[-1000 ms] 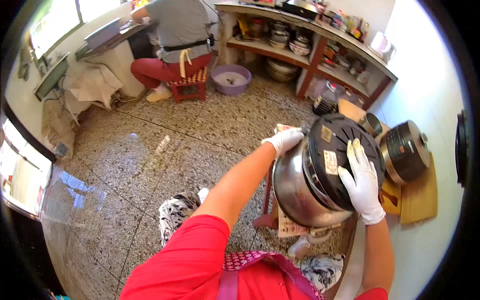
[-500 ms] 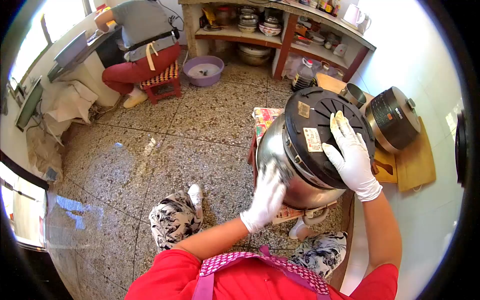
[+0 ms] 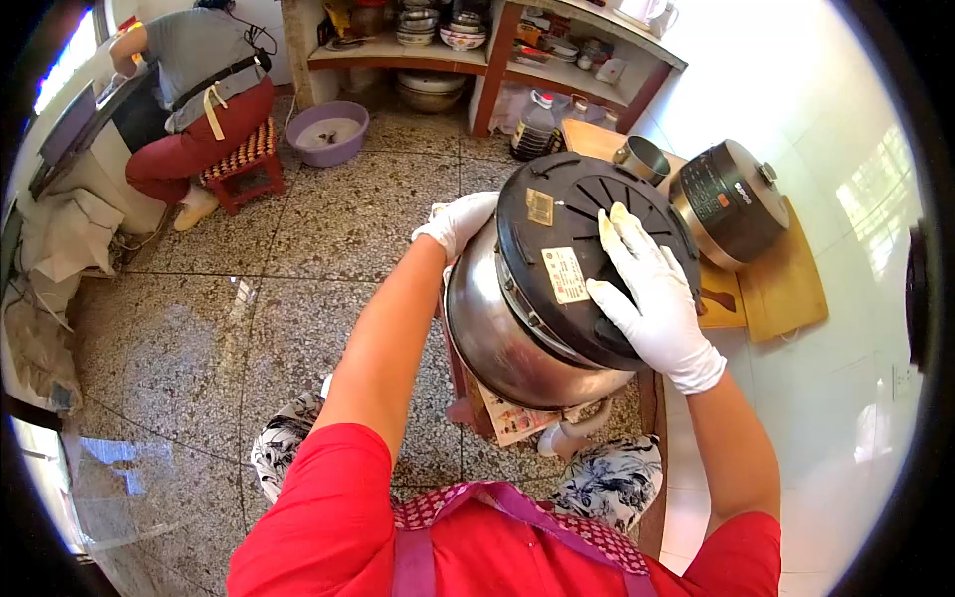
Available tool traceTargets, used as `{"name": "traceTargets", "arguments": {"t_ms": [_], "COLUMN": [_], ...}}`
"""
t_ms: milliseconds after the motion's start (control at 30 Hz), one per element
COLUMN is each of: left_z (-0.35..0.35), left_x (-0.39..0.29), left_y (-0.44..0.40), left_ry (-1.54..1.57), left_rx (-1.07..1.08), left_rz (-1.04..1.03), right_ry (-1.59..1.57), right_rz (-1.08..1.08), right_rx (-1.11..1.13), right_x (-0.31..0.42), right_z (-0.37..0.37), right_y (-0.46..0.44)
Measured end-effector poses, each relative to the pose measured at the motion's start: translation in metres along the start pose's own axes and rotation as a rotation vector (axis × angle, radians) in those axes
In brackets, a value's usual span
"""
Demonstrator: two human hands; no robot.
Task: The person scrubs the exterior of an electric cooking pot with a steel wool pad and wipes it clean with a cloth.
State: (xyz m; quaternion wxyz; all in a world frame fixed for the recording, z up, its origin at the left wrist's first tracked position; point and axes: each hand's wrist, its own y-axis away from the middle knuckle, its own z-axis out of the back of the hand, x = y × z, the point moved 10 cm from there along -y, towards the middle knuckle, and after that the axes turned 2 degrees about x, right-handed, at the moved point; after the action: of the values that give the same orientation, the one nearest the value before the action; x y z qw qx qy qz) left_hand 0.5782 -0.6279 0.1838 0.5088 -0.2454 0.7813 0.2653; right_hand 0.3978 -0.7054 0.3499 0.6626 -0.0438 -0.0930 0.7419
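A big shiny metal pot lies upside down in front of me, its black base with slots and two paper labels facing up. My right hand, in a white glove, presses flat on this base, fingers spread. At the pot's far left side is my left hand, also gloved. Its fingers curl against the metal, and their tips are partly hidden behind the pot, so what they hold cannot be made out. A pot handle sticks out at the near lower side. Printed paper lies under the pot on a low stand.
Right of the pot, a rice cooker and a metal cup stand by wooden boards. Bottles and shelves with bowls are behind. At the far left, a person sits on a stool near a purple basin.
My left hand has moved from the pot's near left side, where it was blurred, up to its far left side. My right hand stays on the base. The view has shifted right.
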Motion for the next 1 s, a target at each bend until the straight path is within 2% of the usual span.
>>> {"name": "traceTargets", "arguments": {"t_ms": [67, 133, 167, 200, 267, 333, 400, 433, 500, 533, 567, 633, 667, 700, 733, 767, 800, 867, 900, 967, 1000], "left_z": [0.008, 0.047, 0.03, 0.019, -0.018, -0.048, -0.097, -0.102, -0.081, -0.074, -0.054, -0.022, -0.015, -0.014, -0.004, -0.006, -0.005, -0.011, -0.011, -0.04, -0.038], "left_x": [0.005, 0.044, 0.026, 0.012, -0.005, 0.02, 0.046, 0.06, 0.074, 0.043, 0.038, 0.006, -0.01, -0.025, -0.026, -0.029, -0.028, -0.029, -0.024, -0.012, -0.013], "left_y": [0.015, -0.013, 0.023, 0.067, 0.131, 0.174, 0.196, 0.199, 0.186, 0.188, 0.167, 0.14, 0.116, 0.093, 0.067, 0.035, 0.012, 0.02, 0.019, 0.026, 0.051], "left_ry": [0.09, 0.076, 0.055, -0.082, -0.762, -0.681, -0.994, -0.938, -0.453, -0.836, -0.834, -0.749, -0.811, -0.788, -0.858, -0.778, -0.73, -0.5, -0.488, -2.143, -1.882], "left_rx": [-0.138, -0.168, -0.119, -0.258, -0.452, -0.561, -0.476, -0.518, -0.539, -0.636, -0.623, -0.544, -0.435, -0.254, -0.247, -0.052, 0.041, 0.074, 0.073, -0.194, -0.402], "left_rz": [-0.005, -0.248, -0.459, -0.657, -0.907, -0.873, -0.764, -0.67, -0.655, -0.732, -0.791, -0.881, -0.843, -0.915, -0.723, -0.802, -0.683, -0.312, -0.314, -0.721, -0.954], "right_ry": [-0.02, -0.011, 0.005, 0.021, 0.007, -0.006, -0.02, -0.033, -0.054, -0.041, -0.053, -0.069, -0.059, -0.072, -0.084, -0.075, -0.09, -0.099, -0.116, -0.144, -0.14], "right_rz": [-0.016, 0.014, 0.03, 0.048, 0.059, 0.076, 0.088, 0.083, 0.093, 0.094, 0.097, 0.113, 0.117, 0.118, 0.118, 0.122, 0.122, 0.119, 0.116, 0.109, 0.114], "right_rx": [0.0, -0.022, -0.026, -0.026, -0.025, -0.017, -0.002, -0.004, -0.012, -0.006, -0.005, 0.0, 0.009, 0.011, 0.012, 0.023, 0.017, 0.024, 0.018, 0.015, 0.017], "right_x": [-0.001, -0.003, -0.004, -0.005, -0.004, -0.005, -0.006, -0.006, -0.007, -0.008, -0.006, -0.002, -0.001, 0.001, 0.002, 0.004, 0.004, 0.004, 0.004, 0.003, 0.002], "right_z": [-0.001, -0.003, -0.004, -0.007, -0.008, -0.008, -0.009, -0.008, -0.009, -0.009, -0.008, -0.008, -0.008, -0.008, -0.006, -0.006, -0.005, -0.005, -0.005, -0.005, -0.007], "right_y": [0.001, -0.001, -0.003, -0.003, -0.003, -0.005, -0.008, -0.006, -0.006, -0.008, -0.007, -0.006, -0.006, -0.006, -0.007, -0.008, -0.008, -0.006, -0.007, -0.007, -0.008]}}
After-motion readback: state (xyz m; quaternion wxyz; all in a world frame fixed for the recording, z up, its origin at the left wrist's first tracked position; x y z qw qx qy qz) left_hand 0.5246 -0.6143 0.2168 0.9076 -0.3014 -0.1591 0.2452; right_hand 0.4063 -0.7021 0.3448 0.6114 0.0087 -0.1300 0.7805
